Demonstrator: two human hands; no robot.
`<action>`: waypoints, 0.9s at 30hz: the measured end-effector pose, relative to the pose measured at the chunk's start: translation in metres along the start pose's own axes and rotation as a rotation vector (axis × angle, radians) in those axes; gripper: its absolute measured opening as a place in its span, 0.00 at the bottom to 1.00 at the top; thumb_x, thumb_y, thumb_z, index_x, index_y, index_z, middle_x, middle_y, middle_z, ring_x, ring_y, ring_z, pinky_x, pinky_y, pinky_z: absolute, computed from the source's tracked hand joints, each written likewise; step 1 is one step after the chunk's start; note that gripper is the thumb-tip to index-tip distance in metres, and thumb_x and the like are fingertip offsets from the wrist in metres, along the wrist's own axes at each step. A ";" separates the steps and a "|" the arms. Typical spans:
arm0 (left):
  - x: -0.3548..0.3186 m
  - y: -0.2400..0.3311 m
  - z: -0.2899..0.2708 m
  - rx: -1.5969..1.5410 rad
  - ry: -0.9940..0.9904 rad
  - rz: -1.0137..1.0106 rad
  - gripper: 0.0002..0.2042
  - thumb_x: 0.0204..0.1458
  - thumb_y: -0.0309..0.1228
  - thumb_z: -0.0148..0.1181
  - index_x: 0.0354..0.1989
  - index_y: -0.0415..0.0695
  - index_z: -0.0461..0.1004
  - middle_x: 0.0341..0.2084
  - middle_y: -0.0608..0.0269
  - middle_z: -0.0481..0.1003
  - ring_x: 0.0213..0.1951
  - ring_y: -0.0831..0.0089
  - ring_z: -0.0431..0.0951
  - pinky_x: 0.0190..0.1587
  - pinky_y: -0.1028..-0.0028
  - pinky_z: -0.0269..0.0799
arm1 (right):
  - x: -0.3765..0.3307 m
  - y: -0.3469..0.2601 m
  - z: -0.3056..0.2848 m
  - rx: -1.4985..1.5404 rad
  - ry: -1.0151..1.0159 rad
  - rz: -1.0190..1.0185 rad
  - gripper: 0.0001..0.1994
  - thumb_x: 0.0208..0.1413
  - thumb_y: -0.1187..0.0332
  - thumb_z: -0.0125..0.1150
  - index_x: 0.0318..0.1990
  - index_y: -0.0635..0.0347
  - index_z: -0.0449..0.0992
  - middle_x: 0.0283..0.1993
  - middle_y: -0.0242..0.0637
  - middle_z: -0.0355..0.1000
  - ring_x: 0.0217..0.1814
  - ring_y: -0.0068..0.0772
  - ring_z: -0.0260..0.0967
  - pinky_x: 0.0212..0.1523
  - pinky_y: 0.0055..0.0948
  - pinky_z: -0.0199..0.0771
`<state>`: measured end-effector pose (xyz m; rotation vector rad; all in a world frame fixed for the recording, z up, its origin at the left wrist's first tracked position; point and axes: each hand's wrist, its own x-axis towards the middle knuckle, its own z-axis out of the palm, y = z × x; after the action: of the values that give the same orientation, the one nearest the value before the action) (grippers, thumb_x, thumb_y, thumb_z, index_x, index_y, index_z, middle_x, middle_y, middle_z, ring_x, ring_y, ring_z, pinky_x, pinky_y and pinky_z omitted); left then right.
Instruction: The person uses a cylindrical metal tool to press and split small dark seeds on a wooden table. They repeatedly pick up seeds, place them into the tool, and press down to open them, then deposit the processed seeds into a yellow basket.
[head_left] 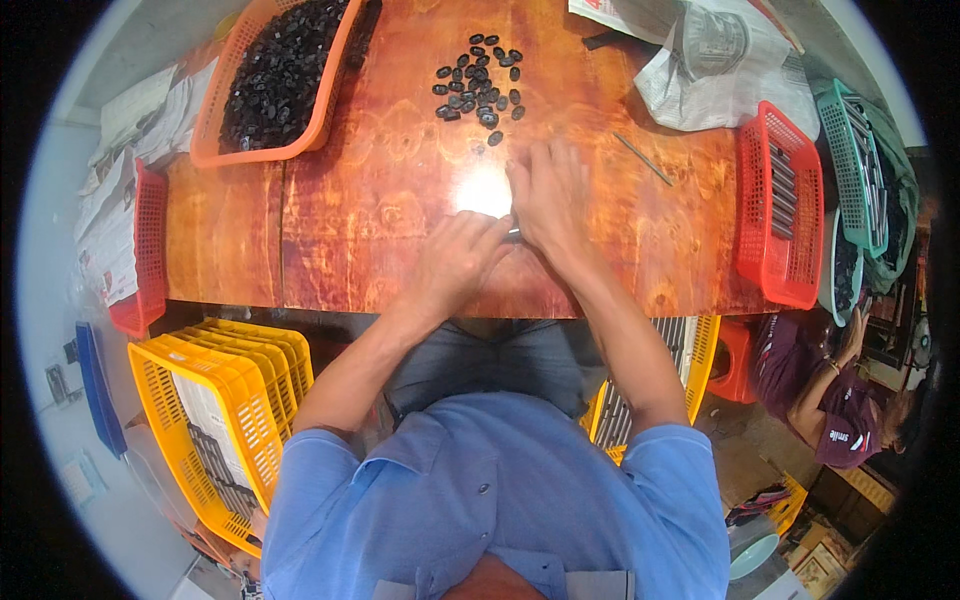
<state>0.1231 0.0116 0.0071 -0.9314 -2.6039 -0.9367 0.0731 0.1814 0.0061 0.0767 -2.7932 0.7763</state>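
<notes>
My left hand (462, 258) rests near the table's front edge, its fingers closed around a small dark piece with a shiny edge (514, 234). Most of that piece is covered, so its kind does not show. Just right of it, my right hand (550, 190) lies over the tabletop, fingers stretched away from me and slightly blurred. I see nothing held in it. Beyond its fingertips lies a loose cluster of small black oval pieces (488, 96), one of them a little nearer than the others. A thin metal rod (642, 158) lies to the right.
An orange basket (300, 140) of black pieces stands far left on the wooden table (380, 230). At right are a red basket (808, 285) with dark rods and a green basket (838, 110). Yellow crates (265, 410) stand below left. A person (820, 390) is at right.
</notes>
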 end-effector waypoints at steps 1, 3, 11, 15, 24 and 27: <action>-0.001 0.000 0.001 -0.004 -0.002 0.004 0.18 0.50 0.31 0.72 0.50 0.42 0.79 0.36 0.58 0.77 0.39 0.58 0.78 0.43 0.61 0.74 | -0.001 0.000 -0.001 0.003 -0.007 0.002 0.10 0.61 0.64 0.63 0.41 0.61 0.76 0.44 0.46 0.69 0.51 0.50 0.66 0.50 0.50 0.62; -0.004 -0.001 0.006 0.044 -0.038 -0.011 0.18 0.51 0.32 0.72 0.50 0.43 0.79 0.36 0.59 0.77 0.38 0.59 0.78 0.42 0.62 0.73 | -0.004 0.001 0.001 -0.004 0.002 0.002 0.10 0.61 0.63 0.63 0.41 0.61 0.75 0.44 0.46 0.69 0.51 0.51 0.66 0.50 0.50 0.62; -0.002 -0.007 0.012 0.082 -0.036 0.002 0.18 0.52 0.34 0.71 0.51 0.45 0.78 0.37 0.60 0.77 0.39 0.59 0.78 0.42 0.62 0.73 | -0.002 0.007 0.009 0.031 0.076 -0.024 0.13 0.63 0.61 0.57 0.38 0.64 0.71 0.41 0.50 0.68 0.47 0.56 0.65 0.47 0.51 0.60; 0.001 -0.007 0.003 0.073 -0.020 0.008 0.18 0.54 0.34 0.69 0.52 0.42 0.77 0.38 0.56 0.76 0.41 0.55 0.78 0.45 0.60 0.74 | 0.003 0.011 0.015 0.123 0.125 0.028 0.14 0.66 0.60 0.54 0.40 0.64 0.73 0.41 0.49 0.69 0.47 0.54 0.66 0.49 0.49 0.64; -0.013 0.017 -0.020 -0.913 0.054 -0.754 0.23 0.70 0.43 0.54 0.67 0.43 0.70 0.38 0.59 0.80 0.40 0.72 0.80 0.46 0.68 0.79 | 0.004 0.063 0.043 0.990 0.182 0.120 0.17 0.73 0.60 0.50 0.40 0.65 0.78 0.41 0.39 0.76 0.42 0.36 0.73 0.45 0.36 0.75; -0.045 0.012 -0.014 -0.829 -0.023 -0.786 0.25 0.69 0.46 0.53 0.67 0.42 0.69 0.47 0.54 0.80 0.46 0.67 0.81 0.52 0.66 0.76 | 0.004 0.051 0.031 0.794 0.112 0.208 0.20 0.73 0.57 0.50 0.40 0.68 0.78 0.38 0.41 0.75 0.41 0.37 0.71 0.44 0.36 0.73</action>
<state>0.1656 -0.0120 0.0056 0.0560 -2.5932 -2.2929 0.0571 0.2093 -0.0442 -0.1183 -2.2395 1.8231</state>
